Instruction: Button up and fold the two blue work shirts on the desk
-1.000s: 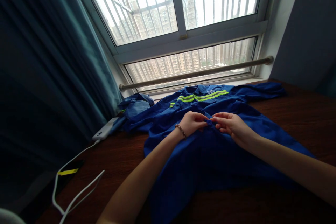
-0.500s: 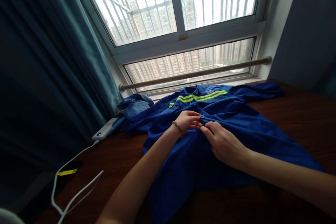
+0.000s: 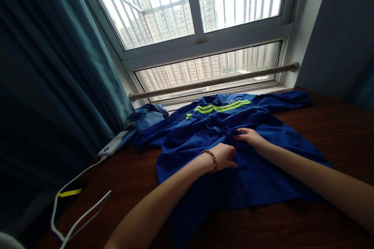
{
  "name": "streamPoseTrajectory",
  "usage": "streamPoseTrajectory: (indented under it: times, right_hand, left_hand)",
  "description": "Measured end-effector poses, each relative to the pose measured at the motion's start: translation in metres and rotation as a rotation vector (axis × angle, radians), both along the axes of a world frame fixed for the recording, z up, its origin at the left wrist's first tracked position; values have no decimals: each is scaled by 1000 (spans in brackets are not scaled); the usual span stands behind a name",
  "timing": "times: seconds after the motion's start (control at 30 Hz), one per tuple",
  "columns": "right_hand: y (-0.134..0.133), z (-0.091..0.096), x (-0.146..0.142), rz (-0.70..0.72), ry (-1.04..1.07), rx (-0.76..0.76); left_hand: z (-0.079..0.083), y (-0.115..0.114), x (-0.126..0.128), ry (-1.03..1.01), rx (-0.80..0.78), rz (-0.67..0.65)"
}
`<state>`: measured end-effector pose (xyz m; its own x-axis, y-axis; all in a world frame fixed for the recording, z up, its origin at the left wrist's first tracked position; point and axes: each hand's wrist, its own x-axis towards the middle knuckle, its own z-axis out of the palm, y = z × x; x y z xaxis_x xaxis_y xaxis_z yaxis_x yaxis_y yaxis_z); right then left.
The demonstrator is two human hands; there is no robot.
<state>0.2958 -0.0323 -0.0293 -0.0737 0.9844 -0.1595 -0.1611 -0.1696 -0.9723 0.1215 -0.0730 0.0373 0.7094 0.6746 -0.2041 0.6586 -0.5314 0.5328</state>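
The blue shirt (image 3: pixel 233 151) lies flat on the counter (image 3: pixel 336 124) by the window. The left hand (image 3: pixel 224 156) and right hand (image 3: pixel 248 137) both pinch its front edge. Buttoning seems underway; the next button down needs lining up.

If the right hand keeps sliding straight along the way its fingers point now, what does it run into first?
The right hand lies on the blue work shirt, fingers aimed left along the front. Next in that line is a bunched fold of the shirt right at the fingertips; the left hand sits nearer the camera, probably just off that line.
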Motion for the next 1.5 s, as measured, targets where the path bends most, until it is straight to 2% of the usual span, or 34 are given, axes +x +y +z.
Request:
streamPoseTrajectory:
  times: [0.07, 0.13, 0.3, 0.4, 0.47, 0.53, 0.63, 0.7, 0.87, 0.93, 1.23, 1.4, 1.5]
  right_hand:
    - [-2, 3, 0, -21, 42, -15]
    - [-3, 7, -1, -47, 73, -39]
    - [-8, 20, -4, -62, 190, -22]
    - [-13, 29, -6, -25, 227, 1]
    - [-17, 35, -6, -41, 225, 8]
    - [-20, 41, -7, -71, 215, 26]
    - [-23, 48, -7, -81, 220, 59]
    - [-25, 52, -8, -62, 234, 75]
    - [-30, 59, -12, 45, 282, 126]
    - [-34, 61, -14, 69, 265, 153]
    - [-45, 69, -19, 66, 2, 313]
    - [-46, 69, -18, 115, 57, 289]
    - [-45, 67, -17, 92, 71, 252]
  left_hand:
    - [-18, 5, 6, -9, 68, 46]
    - [-29, 10, 8, -54, 45, 46]
    - [-34, 13, 6, -180, 49, -33]
    - [-31, 10, 7, -279, 111, -74]
    - [-26, 9, 7, -387, 78, -99]
    - [-19, 9, 6, -520, -77, -99]
    - [-7, 14, 0, -686, -380, -6]
    - [0, 19, -5, -761, -470, 73]
    - [9, 30, -14, -873, -383, 230]
    - [10, 30, -15, -878, -335, 254]
    - [12, 29, -15, -907, -324, 213]
    - [14, 28, -16, -921, -383, 168]
    - [15, 28, -16, -936, -385, 154]
